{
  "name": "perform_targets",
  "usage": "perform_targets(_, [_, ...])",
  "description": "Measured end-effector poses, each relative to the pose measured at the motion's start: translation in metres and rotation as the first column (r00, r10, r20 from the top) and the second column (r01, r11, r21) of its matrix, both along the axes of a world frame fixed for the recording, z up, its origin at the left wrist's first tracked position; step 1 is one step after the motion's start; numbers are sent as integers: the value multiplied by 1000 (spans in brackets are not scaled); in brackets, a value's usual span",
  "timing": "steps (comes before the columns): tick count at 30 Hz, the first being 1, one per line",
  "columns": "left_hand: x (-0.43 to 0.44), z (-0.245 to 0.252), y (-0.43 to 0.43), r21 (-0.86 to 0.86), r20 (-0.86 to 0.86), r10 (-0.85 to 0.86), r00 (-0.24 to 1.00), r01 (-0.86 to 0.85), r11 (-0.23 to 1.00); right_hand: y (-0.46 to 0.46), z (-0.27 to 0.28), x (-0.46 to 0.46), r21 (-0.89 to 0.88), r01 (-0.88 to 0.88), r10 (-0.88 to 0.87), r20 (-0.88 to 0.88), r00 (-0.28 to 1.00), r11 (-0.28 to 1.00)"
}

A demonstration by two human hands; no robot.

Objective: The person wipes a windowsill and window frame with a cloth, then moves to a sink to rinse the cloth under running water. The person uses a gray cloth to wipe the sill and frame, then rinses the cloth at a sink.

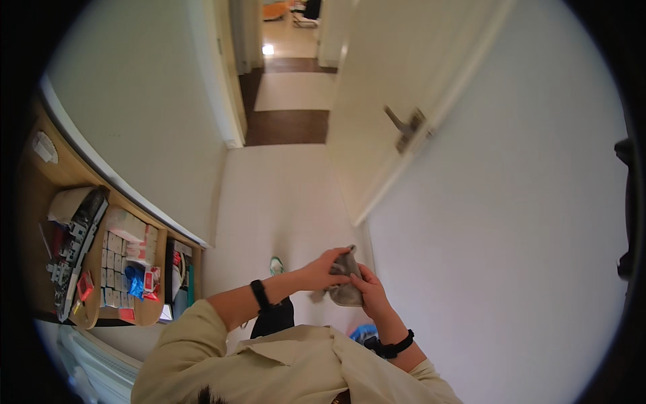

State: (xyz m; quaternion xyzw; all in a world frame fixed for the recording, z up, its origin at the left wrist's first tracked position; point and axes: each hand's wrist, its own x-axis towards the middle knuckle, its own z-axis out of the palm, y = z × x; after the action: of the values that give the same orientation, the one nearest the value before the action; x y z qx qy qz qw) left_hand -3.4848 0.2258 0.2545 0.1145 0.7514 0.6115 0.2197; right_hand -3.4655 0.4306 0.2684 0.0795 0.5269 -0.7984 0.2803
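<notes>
A grey-brown fabric item [348, 295], its exact kind hard to tell, is held between my two hands in front of my torso. My left hand [325, 270] grips its upper left part, fingers bent over the cloth. On the other side, my right hand [371, 290] pinches the right edge with the thumb on top. A loose end of the cloth hangs blurred below my left hand. Both wrists carry black bands.
Left, a wooden shelf [164, 278] holds a grey model ship [75, 257], tissue packs [144, 247] and a blue packet [135, 280]. An open door [383, 76] with a lever handle [404, 126] stands ahead right, beside a doorway. Something blue [364, 333] lies low near my right forearm.
</notes>
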Motion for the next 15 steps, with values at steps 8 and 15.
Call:
perform_targets(8, [-169,98,-258,169,169,479,861,-504,847,-194,64,-289,-159,-70,66,-30,997,985])
perform_targets(15, [-355,131,-369,436,336,611,717,-693,574,-292,88,-488,-408,-238,241,-44,970,882])
